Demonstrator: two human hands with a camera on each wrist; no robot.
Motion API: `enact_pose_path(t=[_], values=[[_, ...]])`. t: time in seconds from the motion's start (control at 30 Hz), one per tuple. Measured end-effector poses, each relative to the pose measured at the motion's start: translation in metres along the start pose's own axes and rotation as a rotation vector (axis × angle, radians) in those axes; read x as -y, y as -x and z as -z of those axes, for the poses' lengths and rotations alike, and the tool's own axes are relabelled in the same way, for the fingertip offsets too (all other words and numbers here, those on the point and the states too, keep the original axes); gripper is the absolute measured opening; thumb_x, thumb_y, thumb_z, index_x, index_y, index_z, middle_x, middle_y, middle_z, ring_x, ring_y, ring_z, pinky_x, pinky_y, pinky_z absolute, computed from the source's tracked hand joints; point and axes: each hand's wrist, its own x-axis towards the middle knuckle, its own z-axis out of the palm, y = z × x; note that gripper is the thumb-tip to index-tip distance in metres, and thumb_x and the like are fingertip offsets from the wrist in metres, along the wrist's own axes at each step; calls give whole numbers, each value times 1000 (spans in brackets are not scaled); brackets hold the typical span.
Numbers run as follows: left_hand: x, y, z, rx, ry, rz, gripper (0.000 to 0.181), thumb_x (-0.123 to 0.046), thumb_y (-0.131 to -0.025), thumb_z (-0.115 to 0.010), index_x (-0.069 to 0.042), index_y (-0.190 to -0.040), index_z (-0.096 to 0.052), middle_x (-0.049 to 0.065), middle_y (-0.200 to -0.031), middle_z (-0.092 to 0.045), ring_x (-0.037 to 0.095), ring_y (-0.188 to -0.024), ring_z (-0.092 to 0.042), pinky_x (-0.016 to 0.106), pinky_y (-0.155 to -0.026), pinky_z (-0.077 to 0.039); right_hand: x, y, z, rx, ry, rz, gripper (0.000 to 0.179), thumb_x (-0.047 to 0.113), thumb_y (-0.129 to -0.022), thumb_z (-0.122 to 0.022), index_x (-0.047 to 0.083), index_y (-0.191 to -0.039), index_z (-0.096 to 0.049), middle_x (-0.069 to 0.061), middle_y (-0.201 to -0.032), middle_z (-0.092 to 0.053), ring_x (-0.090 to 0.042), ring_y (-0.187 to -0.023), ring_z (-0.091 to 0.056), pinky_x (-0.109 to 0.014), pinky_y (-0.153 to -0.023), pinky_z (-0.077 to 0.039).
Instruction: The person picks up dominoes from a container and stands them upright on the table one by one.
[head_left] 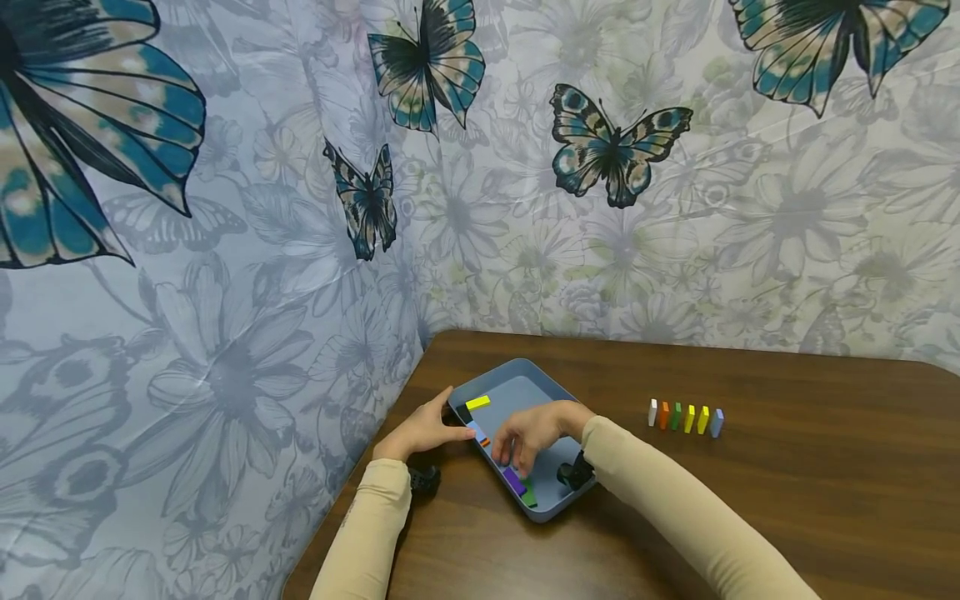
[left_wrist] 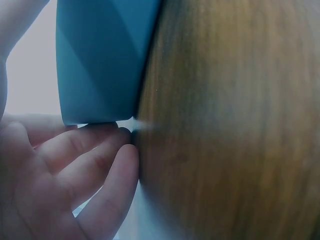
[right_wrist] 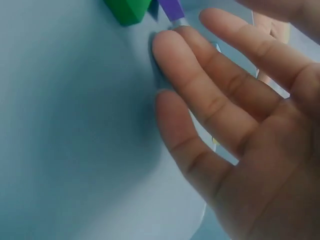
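A blue-grey tray point(head_left: 517, 375) lies at an angle on the table, with small coloured blocks along its left side. My left hand point(head_left: 427, 429) holds the tray's left corner, its thumb over the rim beside a light blue block point(head_left: 477, 431). In the left wrist view, several fingers rest against the tray's outer wall point(left_wrist: 100, 65). My right hand point(head_left: 534, 429) is inside the tray, fingers relaxed and pointing down, nothing visible between them. Near its fingertips lie a purple block point(head_left: 513, 481) and a green block point(head_left: 530, 493). A yellow block point(head_left: 477, 402) lies near the left corner.
To the right on the wooden table point(head_left: 825, 442) stands a row of several upright blocks, from a white block point(head_left: 652, 412) to a blue block point(head_left: 717, 423). Butterfly-patterned wall covering point(head_left: 487, 250) borders the table's left and far edges.
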Motion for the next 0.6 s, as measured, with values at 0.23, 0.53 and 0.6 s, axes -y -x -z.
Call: enact_pose_path(t=[0.23,0.53,0.6], values=[[0,0,1,-1,3,-5,113,-51,-82,-79,-2,-161,-14,25,-158,-35,39,-141,-45,50,-112,-43,4,-5,-5,51,-1,-31,35,-7,-79,-79,10,-107,-66,3,-96,-61,-6,-82,-59,-18,-76,-50],[2,1,2,5,-11,-12,112,-50,-82,-80,-1,-160,-16,27,-157,-36,40,-140,-46,52,-111,-43,5,-11,-9,73,65,-35,34,-6,-78,-81,9,-101,-62,4,-89,-59,-5,-77,-58,-16,-71,-48],[3,1,2,5,-11,-11,112,-51,-82,-80,-2,-160,-16,26,-158,-35,40,-140,-45,52,-111,-43,6,-11,-10,70,77,-35,33,-5,-78,-81,10,-100,-62,5,-87,-58,-4,-76,-58,-16,-70,-48]])
